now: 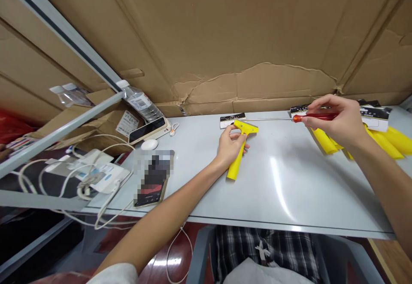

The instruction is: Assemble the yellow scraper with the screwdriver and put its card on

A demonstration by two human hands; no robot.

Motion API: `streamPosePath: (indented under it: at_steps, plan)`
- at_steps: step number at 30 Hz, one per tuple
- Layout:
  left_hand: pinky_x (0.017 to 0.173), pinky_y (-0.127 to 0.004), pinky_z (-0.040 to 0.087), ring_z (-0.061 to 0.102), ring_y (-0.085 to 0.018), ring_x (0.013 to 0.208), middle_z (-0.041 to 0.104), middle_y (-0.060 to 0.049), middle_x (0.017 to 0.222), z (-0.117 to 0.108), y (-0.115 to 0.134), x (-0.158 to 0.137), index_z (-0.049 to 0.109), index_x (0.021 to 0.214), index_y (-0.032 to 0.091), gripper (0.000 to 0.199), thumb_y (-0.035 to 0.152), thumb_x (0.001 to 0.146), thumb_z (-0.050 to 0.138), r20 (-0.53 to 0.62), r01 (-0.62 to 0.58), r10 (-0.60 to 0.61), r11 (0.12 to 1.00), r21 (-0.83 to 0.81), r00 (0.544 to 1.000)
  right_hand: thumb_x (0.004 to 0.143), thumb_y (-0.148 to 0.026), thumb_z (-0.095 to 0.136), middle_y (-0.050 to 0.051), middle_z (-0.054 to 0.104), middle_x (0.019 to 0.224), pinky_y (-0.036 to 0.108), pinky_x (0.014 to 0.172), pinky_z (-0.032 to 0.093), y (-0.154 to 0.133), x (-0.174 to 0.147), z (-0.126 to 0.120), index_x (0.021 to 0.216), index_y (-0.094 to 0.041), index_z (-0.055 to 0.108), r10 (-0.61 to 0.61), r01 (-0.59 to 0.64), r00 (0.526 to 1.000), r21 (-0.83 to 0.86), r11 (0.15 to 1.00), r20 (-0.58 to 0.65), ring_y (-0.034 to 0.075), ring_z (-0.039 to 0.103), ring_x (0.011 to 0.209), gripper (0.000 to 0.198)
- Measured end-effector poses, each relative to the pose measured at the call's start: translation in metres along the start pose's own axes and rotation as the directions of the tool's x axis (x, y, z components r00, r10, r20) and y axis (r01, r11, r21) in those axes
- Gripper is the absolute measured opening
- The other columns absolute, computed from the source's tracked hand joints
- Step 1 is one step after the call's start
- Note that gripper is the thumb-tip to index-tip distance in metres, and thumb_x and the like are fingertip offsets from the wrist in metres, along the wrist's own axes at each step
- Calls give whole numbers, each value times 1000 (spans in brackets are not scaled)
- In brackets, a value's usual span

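Note:
My left hand point(231, 146) grips a yellow scraper point(237, 159) with a T-shaped head, its handle slanting down toward me. Between the fingers of my right hand point(337, 119) is a screwdriver point(301, 118) with a red handle. Its long thin shaft reaches left toward the scraper's head; whether the tip touches cannot be made out. A black and white card point(228, 119) lies just behind the left hand. Several more yellow scrapers point(383, 142) with black and white cards lie beside and behind my right hand.
On the left are a phone point(154, 181), a second phone point(148, 130) leaning on a plastic bottle point(141, 102), a white oval object point(149, 145) and tangled white cables point(86, 176). A metal shelf post point(67, 26) slants there. Cardboard point(225, 39) walls the table's back.

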State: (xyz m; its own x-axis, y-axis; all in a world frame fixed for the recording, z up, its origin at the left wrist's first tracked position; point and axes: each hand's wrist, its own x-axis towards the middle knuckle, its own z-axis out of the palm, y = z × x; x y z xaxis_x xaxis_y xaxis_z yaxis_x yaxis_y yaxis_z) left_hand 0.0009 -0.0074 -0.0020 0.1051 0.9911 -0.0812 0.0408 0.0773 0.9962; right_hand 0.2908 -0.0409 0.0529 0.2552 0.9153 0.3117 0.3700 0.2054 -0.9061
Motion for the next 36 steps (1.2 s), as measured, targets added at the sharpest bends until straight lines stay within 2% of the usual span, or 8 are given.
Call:
streamPosePath:
  at_steps: [7,15,26,36]
  plan:
    - [51,-27,55,72,-16,61,77,-8,106,-1,-2,2,57,116,22,37,27,86,77,-9,2,-2,1000,9,1000,50,-40,90,10,70,91,14,72,61,2,3,-1,98,-8,69,8,-9,1000,-20,1000,-27,11,71,79,61]
    - [50,-27,55,73,-16,61,76,-7,105,-2,-4,3,56,116,23,38,28,86,79,-7,2,-2,1000,3,1000,53,-42,91,10,69,91,14,71,61,5,3,-5,101,-8,69,-18,18,1000,-41,999,-4,11,71,79,63]
    - [50,-26,55,73,-16,62,75,-6,101,-2,-9,4,57,118,22,39,29,89,80,16,-30,30,999,16,999,52,-46,92,11,70,92,14,72,60,2,1,-4,101,-8,68,10,-9,1000,-52,999,29,10,70,79,67]
    - [51,-26,55,73,-15,61,75,-7,101,-1,-8,4,57,118,22,40,30,88,82,7,-18,18,1000,10,1000,55,-45,90,11,69,92,14,73,60,5,3,-5,103,-8,70,-17,21,999,-95,995,42,10,70,80,64]
